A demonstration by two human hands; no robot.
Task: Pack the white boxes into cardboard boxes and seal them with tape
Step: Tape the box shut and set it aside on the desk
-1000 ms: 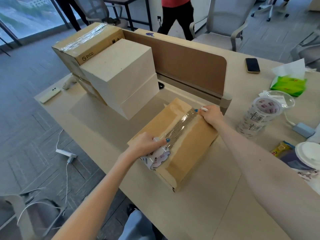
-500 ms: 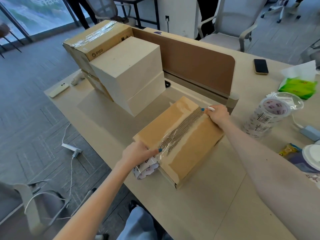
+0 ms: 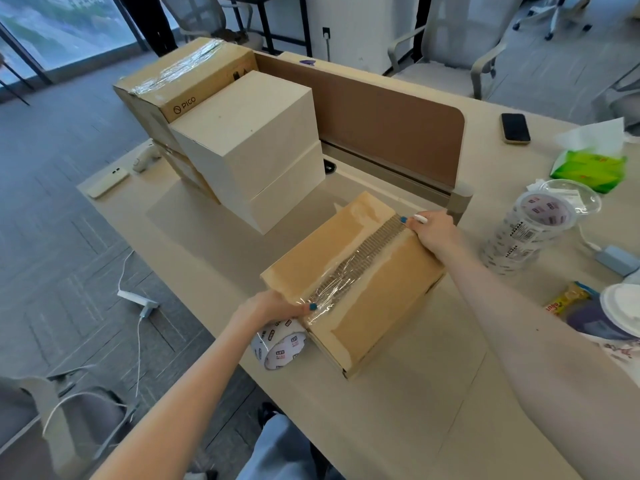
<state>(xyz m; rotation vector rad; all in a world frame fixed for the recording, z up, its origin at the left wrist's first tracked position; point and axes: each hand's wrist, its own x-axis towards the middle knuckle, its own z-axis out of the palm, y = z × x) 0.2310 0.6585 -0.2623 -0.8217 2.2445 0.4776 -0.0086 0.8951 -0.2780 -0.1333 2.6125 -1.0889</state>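
Office floor with grey chairs beyond; pale surface [image 3: 381,427] split by a brown divider panel [image 3: 381,109].

- Far-left corner: taped cardboard carton [image 3: 180,81], two stacked white boxes [image 3: 249,140] leaning against it.
- Cardboard box [image 3: 374,306] lies askew by the surface's left edge, flaps closed, tape strip [image 3: 349,271] along its seam.
- Right edge: stack of tape rolls [image 3: 530,230], green tissue pack [image 3: 588,168], dark phone [image 3: 516,128]. All are well apart from the box; nothing blocks either hand.
- Left hand [image 3: 266,310] is at the box's near end, fingers curled over the tape roll [image 3: 280,344], thumb on the strip.
- Right hand [image 3: 436,230] is on the box's far end, fingers curled round a small white object [image 3: 420,218]; what it is cannot be told.

Change: a second ago the roll sat on the box top, short of the near end. Now it hangs below that end, against the end wall at the surface's edge, and the strip spans the whole seam. The right hand has stayed put. The person in a red top behind the divider is gone.
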